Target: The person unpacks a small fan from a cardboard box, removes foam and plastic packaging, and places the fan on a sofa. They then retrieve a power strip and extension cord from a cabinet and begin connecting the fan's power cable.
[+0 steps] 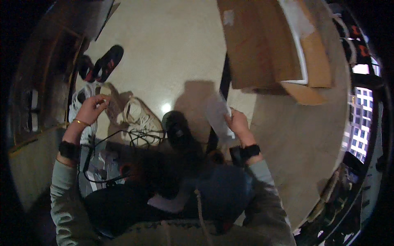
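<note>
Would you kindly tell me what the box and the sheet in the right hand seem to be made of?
The box: probably cardboard, matt and brown, with a bent flap. The sheet: perhaps thin plastic film, whitish and seemingly translucent, though blur leaves paper possible.

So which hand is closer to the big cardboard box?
Right. The right hand is just below the cardboard box in the picture, holding a pale filmy sheet; the left hand is far off to the box's left.
</note>
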Demonstrator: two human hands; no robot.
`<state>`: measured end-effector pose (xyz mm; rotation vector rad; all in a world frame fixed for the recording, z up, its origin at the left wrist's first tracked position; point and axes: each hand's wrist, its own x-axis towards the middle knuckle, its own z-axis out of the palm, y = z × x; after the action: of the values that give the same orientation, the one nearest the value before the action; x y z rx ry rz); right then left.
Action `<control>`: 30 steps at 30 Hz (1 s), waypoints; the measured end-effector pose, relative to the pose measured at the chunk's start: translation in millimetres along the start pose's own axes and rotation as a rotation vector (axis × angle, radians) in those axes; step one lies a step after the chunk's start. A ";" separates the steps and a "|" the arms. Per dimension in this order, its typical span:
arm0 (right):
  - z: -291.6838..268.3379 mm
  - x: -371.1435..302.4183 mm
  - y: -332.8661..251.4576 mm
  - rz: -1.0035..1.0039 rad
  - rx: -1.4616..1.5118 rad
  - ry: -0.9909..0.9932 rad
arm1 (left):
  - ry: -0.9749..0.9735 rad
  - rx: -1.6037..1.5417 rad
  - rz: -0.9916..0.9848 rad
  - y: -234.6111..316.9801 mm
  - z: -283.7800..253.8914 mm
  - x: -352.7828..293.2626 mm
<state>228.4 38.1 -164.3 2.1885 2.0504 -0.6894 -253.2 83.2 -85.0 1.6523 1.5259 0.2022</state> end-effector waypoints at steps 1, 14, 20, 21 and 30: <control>-29.7 -3.2 -12.8 0.087 0.096 0.124 | 0.000 0.021 0.015 18.9 -3.0 2.3; -308.5 -111.9 -62.4 0.094 0.729 -0.047 | -0.046 -1.325 -0.369 326.7 75.8 -49.6; -378.1 -66.3 106.2 0.451 0.225 0.636 | 0.070 -1.116 -0.717 320.5 62.2 -148.0; -376.5 -57.4 119.2 0.580 0.064 0.607 | 0.130 -1.061 -0.755 317.9 55.8 -157.4; -376.6 -19.7 163.8 0.697 0.077 0.246 | 0.553 -1.133 -0.879 331.2 16.0 -213.1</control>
<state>489.3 131.2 139.5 2.8832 1.1747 -0.4314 -49.8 -74.2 213.6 -0.0155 1.8362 0.8771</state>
